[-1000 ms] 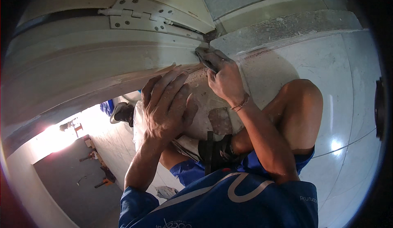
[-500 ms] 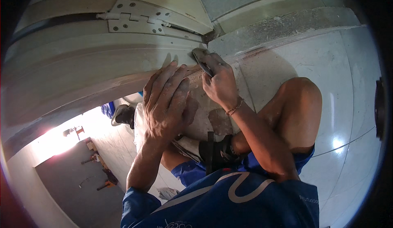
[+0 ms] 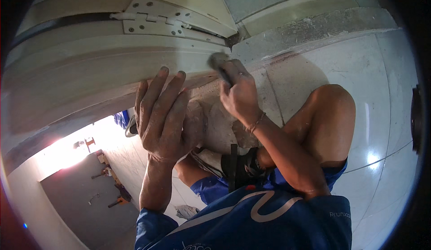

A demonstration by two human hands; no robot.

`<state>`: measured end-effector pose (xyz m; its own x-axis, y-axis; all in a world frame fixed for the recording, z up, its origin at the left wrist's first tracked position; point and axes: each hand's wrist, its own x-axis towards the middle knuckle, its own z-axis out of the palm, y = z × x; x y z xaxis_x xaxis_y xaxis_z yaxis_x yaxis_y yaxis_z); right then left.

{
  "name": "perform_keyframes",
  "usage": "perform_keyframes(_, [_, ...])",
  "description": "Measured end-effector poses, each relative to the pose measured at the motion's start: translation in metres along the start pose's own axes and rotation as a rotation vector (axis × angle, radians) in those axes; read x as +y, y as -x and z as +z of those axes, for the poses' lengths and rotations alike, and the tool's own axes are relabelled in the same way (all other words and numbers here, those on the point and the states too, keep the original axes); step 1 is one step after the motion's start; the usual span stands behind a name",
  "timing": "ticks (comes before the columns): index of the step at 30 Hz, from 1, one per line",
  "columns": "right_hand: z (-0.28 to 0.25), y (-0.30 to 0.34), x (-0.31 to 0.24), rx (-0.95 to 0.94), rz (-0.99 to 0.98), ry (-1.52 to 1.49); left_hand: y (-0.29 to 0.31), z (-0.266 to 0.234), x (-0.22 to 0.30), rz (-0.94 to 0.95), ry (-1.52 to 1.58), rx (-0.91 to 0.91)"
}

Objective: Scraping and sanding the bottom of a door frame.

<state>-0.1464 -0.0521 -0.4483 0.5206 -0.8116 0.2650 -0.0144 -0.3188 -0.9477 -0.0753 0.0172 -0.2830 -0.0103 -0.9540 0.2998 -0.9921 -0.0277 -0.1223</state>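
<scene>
My right hand (image 3: pixel 241 90) is closed round a dark grey folded piece that looks like sandpaper (image 3: pixel 219 62). It is blurred, and it lies against the lower end of the white door frame (image 3: pixel 157 54), close to the corner by the floor. My left hand (image 3: pixel 164 115), dusty, is open with its fingers apart, at the lower edge of the frame. Nothing is in it. Its fingertips overlap the frame's edge in view, and I cannot tell if they touch.
A white hinge (image 3: pixel 155 23) is screwed along the frame. A rough grey sill (image 3: pixel 314 28) runs right from the corner. My bent knee (image 3: pixel 330 111) rises above the tiled floor (image 3: pixel 363 88). Several tools (image 3: pixel 117 198) lie beyond the frame at lower left.
My left hand has moved left along the frame and its fingers have spread. My right hand stays near the corner, with the sandpaper now blurred by motion.
</scene>
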Motion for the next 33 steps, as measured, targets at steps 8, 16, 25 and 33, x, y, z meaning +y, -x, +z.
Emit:
perform_keyframes(8, [0.0,0.003,-0.015,-0.041,-0.032,0.306,-0.015,-0.056,-0.012,-0.006,-0.414,0.144])
perform_keyframes(16, [-0.059,0.01,0.001,0.005,0.192,0.034,-0.034,-0.026,0.013,-0.205,-0.766,-0.367])
perform_keyframes(25, [-0.095,0.002,-0.009,0.145,0.48,-0.356,0.02,0.109,0.027,0.165,-0.427,-0.849])
perform_keyframes(33, [-0.077,-0.004,-0.006,0.127,0.626,-0.735,0.094,0.084,0.069,-0.459,0.885,-0.837])
